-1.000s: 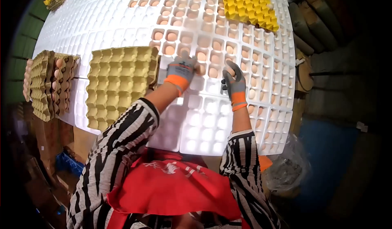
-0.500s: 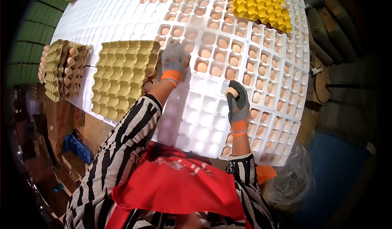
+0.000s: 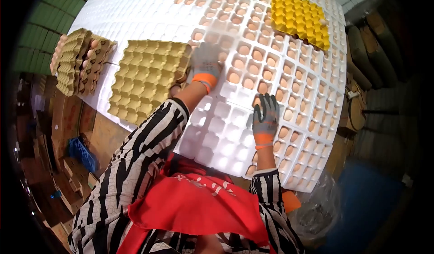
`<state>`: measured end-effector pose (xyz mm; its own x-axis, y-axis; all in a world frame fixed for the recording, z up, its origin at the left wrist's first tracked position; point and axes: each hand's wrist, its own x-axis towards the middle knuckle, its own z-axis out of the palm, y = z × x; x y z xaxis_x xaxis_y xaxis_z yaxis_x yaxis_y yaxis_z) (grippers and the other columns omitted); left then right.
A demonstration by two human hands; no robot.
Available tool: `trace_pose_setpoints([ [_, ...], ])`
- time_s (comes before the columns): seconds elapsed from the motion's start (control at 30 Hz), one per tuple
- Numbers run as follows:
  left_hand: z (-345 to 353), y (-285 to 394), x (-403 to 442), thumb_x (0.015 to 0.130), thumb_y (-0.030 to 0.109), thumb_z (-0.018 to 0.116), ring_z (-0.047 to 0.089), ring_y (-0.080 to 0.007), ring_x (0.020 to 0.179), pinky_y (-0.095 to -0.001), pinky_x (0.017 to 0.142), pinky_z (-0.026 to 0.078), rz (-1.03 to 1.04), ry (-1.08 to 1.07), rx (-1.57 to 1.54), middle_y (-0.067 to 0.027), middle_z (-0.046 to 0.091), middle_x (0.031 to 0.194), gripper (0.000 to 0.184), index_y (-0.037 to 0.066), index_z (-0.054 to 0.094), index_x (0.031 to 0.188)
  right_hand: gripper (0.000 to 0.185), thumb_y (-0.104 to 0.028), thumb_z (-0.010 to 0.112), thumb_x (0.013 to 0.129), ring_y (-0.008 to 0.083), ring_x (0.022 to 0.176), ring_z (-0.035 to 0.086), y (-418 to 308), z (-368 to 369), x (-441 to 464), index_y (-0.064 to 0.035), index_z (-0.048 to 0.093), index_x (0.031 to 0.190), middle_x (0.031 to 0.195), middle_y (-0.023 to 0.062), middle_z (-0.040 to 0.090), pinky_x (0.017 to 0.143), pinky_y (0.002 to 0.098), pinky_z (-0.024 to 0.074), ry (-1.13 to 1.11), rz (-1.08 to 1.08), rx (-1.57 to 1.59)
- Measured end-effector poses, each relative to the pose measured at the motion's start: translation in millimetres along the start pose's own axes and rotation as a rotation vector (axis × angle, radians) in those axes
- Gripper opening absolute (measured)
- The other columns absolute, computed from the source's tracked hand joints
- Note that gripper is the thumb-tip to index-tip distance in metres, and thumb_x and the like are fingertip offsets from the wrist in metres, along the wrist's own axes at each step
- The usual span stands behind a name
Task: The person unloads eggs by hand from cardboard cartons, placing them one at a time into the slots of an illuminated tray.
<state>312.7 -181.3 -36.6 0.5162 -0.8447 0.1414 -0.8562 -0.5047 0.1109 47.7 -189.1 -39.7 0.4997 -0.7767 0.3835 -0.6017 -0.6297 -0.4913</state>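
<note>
My right hand [image 3: 266, 116], in a grey and orange glove, rests with its fingers stretched out over a white foam egg tray [image 3: 221, 127]. By its fingertips an egg [image 3: 257, 102] sits in a cell. My left hand [image 3: 207, 64], gloved alike, is over the trays beside a yellowish pulp egg carton [image 3: 147, 77]. Motion smears its fingers, so what they hold cannot be made out. Some eggs [image 3: 175, 89] show under the carton's right edge, partly hidden by my left wrist. Rows of eggs [image 3: 247, 83] fill the cells beyond my right hand.
A stack of pulp cartons with eggs [image 3: 83, 61] stands at the left table edge. On the far trays lies a bright yellow carton [image 3: 298, 16]. A blue crate [image 3: 82, 154] is on the lower left, and clear plastic [image 3: 316, 208] hangs by the right front corner.
My right hand has let go of the egg it held, and its fingers have straightened. My left hand stays near the carton, blurred. The whole view has shifted slightly.
</note>
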Motion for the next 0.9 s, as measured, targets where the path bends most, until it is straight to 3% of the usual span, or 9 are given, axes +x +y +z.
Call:
trace_pose_setpoints([
  [0.13,-105.3,-22.1,-50.1,0.087,0.029,0.07,0.04,-0.0414,0.138,-0.0504,0.116,0.03,0.251,0.12,-0.314,-0.022,0.05,0.142,0.061,0.007,0.051,0.141,0.037,-0.011,0.064,0.093,0.0233,0.102,0.064,-37.8,-15.9,15.0,-0.0082,0.064,0.13,0.119,0.0115,0.067,0.086,0.0364,0.053,0.038,0.077,0.222],
  [0.3,-134.2,-222.4,-100.1,0.088,0.027,0.075,0.05,-0.0437,0.131,-0.0443,0.11,0.04,-0.21,0.441,-0.166,-0.0269,0.05,0.145,0.074,-0.003,0.042,0.147,0.054,-0.01,0.068,0.093,0.0101,0.07,0.062,-132.0,14.7,12.4,-0.0119,0.053,0.144,0.097,0.0033,0.067,0.064,0.0266,0.0518,-0.374,0.31,0.865],
  [0.37,-96.4,-320.0,-129.0,0.093,0.056,0.063,0.048,-0.041,0.134,-0.043,0.111,0.04,-0.588,0.239,-0.093,-0.0298,0.046,0.148,0.085,-0.004,0.04,0.149,0.064,-0.025,0.074,0.091,0.02,0.082,0.066,-173.7,45.3,1.5,-0.0128,0.047,0.148,0.109,0.0099,0.066,0.074,0.0351,0.0545,-0.489,0.264,0.799],
  [0.47,-108.4,-349.1,-153.4,0.089,0.056,0.068,0.061,-0.0281,0.119,-0.0364,0.102,0.047,-0.633,-0.229,-0.679,-0.0232,0.064,0.129,0.084,-0.007,0.049,0.141,0.082,-0.04,0.076,0.087,0.0392,0.114,0.056,-222.3,72.6,-13.6,-0.0039,0.039,0.15,0.129,0.0238,0.055,0.098,0.0464,0.0477,-0.386,0.029,0.539],
  [0.5,-73.5,-370.5,-167.2,0.089,0.053,0.069,0.062,-0.0283,0.118,-0.0369,0.102,0.047,-0.588,-0.037,-0.803,-0.023,0.064,0.128,0.078,-0.005,0.053,0.138,0.085,-0.04,0.077,0.086,0.0441,0.123,0.047,-237.1,66.8,-10.3,0.0025,0.038,0.148,0.132,0.0273,0.05,0.106,0.0465,0.0416,-0.461,0.083,0.532],
  [0.57,-127.0,-323.9,-167.1,0.089,0.053,0.07,0.058,-0.0295,0.126,-0.0385,0.109,0.044,-0.595,0.056,-0.652,-0.025,0.06,0.135,0.078,-0.003,0.052,0.14,0.083,-0.022,0.081,0.082,0.0329,0.117,0.052,-246.0,80.4,-28.2,0.0055,0.039,0.148,0.133,0.0246,0.051,0.097,0.0399,0.0463,-0.199,0.033,0.516],
  [0.6,-140.5,-317.1,-172.2,0.09,0.046,0.072,0.055,-0.0285,0.131,-0.0386,0.11,0.043,-0.516,0.126,-0.703,-0.0243,0.059,0.137,0.075,-0.002,0.049,0.143,0.08,-0.017,0.079,0.083,0.0276,0.12,0.051,-256.3,71.5,-24.0,0.0037,0.038,0.149,0.137,0.019,0.05,0.096,0.0362,0.0453,-0.25,0.234,0.63],
  [0.73,-255.1,-333.1,-160.5,0.096,0.011,0.065,0.039,-0.0244,0.144,-0.0376,0.116,0.035,-0.155,0.23,-1.344,-0.0144,0.042,0.155,0.063,0.001,0.038,0.153,0.073,-0.01,0.068,0.088,0.0231,0.13,0.046,-323.9,59.6,27.2,0.0015,0.034,0.151,0.148,0.0139,0.043,0.108,0.0375,0.0396,0.062,0.267,1.003],
  [0.9,-322.1,-486.9,-173.6,0.102,0.027,0.058,0.044,-0.0237,0.139,-0.0359,0.115,0.036,-0.2,0.739,-1.11,-0.0139,0.047,0.151,0.059,0.001,0.04,0.151,0.069,-0.014,0.065,0.095,0.0284,0.139,0.036,-473.7,127.3,94.7,0.0041,0.032,0.152,0.155,0.0163,0.034,0.115,0.0381,0.0303,0.006,-0.042,1.009],
])
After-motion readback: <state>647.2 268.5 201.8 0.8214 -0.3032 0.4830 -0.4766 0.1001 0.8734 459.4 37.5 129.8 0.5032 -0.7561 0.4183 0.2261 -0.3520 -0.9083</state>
